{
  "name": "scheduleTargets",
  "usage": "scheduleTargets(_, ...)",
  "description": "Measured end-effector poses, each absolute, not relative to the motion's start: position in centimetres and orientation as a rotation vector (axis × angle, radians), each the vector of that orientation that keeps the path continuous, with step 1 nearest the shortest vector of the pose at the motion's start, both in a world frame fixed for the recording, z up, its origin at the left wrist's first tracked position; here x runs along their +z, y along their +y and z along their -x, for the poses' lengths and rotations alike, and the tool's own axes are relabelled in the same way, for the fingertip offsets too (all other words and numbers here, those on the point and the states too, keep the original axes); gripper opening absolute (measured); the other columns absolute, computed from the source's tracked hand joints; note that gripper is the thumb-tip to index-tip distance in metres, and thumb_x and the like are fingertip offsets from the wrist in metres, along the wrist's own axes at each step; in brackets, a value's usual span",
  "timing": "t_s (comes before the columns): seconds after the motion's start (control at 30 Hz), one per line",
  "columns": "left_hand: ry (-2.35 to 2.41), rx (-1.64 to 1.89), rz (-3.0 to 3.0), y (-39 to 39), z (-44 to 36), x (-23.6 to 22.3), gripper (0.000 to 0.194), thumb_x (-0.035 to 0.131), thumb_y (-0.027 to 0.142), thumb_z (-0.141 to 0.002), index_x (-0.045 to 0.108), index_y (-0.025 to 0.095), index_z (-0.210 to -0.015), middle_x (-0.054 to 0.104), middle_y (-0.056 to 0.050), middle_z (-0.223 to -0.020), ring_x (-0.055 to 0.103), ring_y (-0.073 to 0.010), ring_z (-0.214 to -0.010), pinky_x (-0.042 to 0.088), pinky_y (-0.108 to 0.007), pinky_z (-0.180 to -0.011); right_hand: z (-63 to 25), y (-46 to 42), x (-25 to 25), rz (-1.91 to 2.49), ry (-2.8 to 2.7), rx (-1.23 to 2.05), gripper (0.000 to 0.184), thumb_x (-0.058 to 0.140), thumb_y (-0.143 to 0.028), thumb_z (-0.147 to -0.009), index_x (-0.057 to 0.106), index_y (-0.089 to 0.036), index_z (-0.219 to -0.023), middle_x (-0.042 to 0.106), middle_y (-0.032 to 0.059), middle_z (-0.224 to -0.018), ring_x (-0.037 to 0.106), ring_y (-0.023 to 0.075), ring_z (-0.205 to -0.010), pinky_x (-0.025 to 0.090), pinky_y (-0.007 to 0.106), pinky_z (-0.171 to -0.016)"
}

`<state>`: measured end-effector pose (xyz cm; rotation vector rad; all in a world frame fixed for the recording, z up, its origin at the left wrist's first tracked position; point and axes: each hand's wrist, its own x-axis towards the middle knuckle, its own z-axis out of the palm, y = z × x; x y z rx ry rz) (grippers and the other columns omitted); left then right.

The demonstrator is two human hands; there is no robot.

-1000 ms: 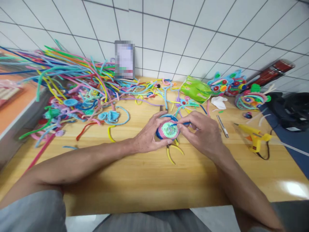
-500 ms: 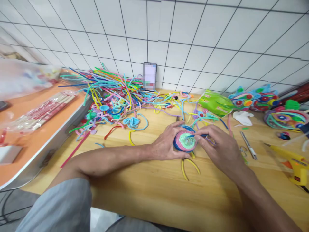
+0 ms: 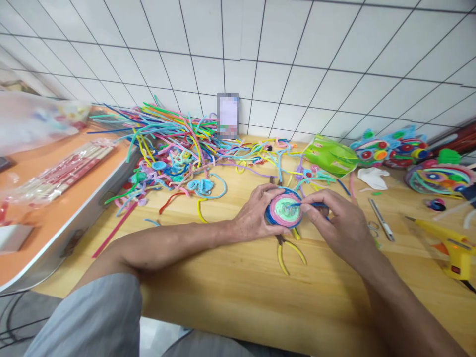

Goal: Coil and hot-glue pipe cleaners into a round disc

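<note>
My left hand is wrapped round a round coil of pipe cleaners, its rings blue outside, then pink, then pale green at the middle. Between the thumb and fingers of my right hand is a dark blue pipe cleaner, whose tip reaches over the coil's green centre. Whether that tip is fixed to the coil I cannot tell. Just below the coil lie yellow-handled pliers, their jaws partly hidden by it.
Many loose pipe cleaners heap at the back left, near a phone against the tiled wall. Rightward lie a green packet, white tissue, a craft knife, decorated masks and a yellow glue gun.
The camera view has swung left, bringing the orange table into sight. Both hands keep hold of the coil and the blue pipe cleaner, with the coil tilting slightly.
</note>
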<state>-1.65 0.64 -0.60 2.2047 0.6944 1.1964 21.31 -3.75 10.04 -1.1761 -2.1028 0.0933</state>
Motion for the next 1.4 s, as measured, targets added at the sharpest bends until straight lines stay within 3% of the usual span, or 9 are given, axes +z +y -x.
scheduleTargets(0.1,0.643,1.180,-2.224,0.51,1.79,-0.60,0.118,0.096,0.069,-0.076,0.032,0.031,-0.168,0.046,-0.022,-0.162,0.045,-0.0443,-0.159,0.048,-0.070,-0.127,-21.28,-3.74,10.27,1.190,-2.106,0.127,0.007,0.067,-0.021,-0.102,0.071,-0.025,-0.099,0.073,-0.0005,-0.081,0.066,0.0171,-0.067,0.048,0.031,-0.061)
scheduleTargets(0.2,0.579,1.202,-2.266,0.43,1.84,-0.65,0.111,0.091,0.062,-0.085,0.027,0.029,-0.170,0.043,-0.024,-0.165,0.041,-0.0430,-0.164,0.048,-0.069,-0.129,-21.20,-3.79,10.56,1.189,-2.106,0.164,0.007,0.067,-0.020,-0.102,0.071,-0.025,-0.099,0.074,-0.0003,-0.082,0.066,0.0170,-0.068,0.049,0.031,-0.061)
scheduleTargets(0.3,0.582,1.218,-2.280,0.44,1.80,-0.81,0.105,0.089,0.060,-0.088,0.029,0.028,-0.168,0.044,-0.024,-0.166,0.041,-0.0423,-0.164,0.049,-0.068,-0.128,-21.13,-3.81,10.58,1.183,-2.096,0.178,0.007,0.068,-0.021,-0.102,0.072,-0.025,-0.098,0.074,-0.0001,-0.083,0.066,0.0171,-0.069,0.049,0.031,-0.062)
scheduleTargets(0.5,0.601,1.257,-2.289,0.60,1.73,-1.14,0.110,0.091,0.073,-0.080,0.035,0.027,-0.163,0.053,-0.024,-0.161,0.048,-0.0427,-0.160,0.050,-0.068,-0.125,-21.17,-3.71,9.97,1.196,-2.061,0.161,0.007,0.068,-0.021,-0.100,0.072,-0.026,-0.098,0.075,0.0007,-0.085,0.068,0.0184,-0.073,0.052,0.032,-0.065)
scheduleTargets(0.7,0.589,1.269,-2.243,0.42,1.94,-0.90,0.111,0.094,0.071,-0.076,0.039,0.027,-0.161,0.054,-0.024,-0.160,0.048,-0.0441,-0.160,0.048,-0.070,-0.126,-21.08,-3.96,10.18,1.250,-2.058,0.190,0.008,0.066,-0.024,-0.102,0.071,-0.026,-0.096,0.076,0.0026,-0.088,0.069,0.0200,-0.077,0.054,0.034,-0.070)
scheduleTargets(0.93,0.520,1.231,-2.210,0.42,2.13,-0.35,0.100,0.092,0.060,-0.087,0.038,0.026,-0.164,0.055,-0.023,-0.161,0.048,-0.0420,-0.162,0.048,-0.067,-0.128,-20.99,-4.18,10.35,1.251,-2.071,0.188,0.008,0.066,-0.022,-0.101,0.068,-0.026,-0.095,0.076,0.0016,-0.087,0.070,0.0196,-0.078,0.054,0.033,-0.071)
scheduleTargets(1.4,0.558,1.222,-2.259,0.37,2.24,-0.49,0.102,0.088,0.063,-0.089,0.035,0.027,-0.168,0.049,-0.025,-0.166,0.046,-0.0431,-0.162,0.048,-0.069,-0.128,-20.62,-4.34,9.74,1.213,-2.131,0.169,0.008,0.065,-0.021,-0.102,0.069,-0.027,-0.099,0.079,0.0034,-0.095,0.074,0.0228,-0.087,0.056,0.037,-0.079)
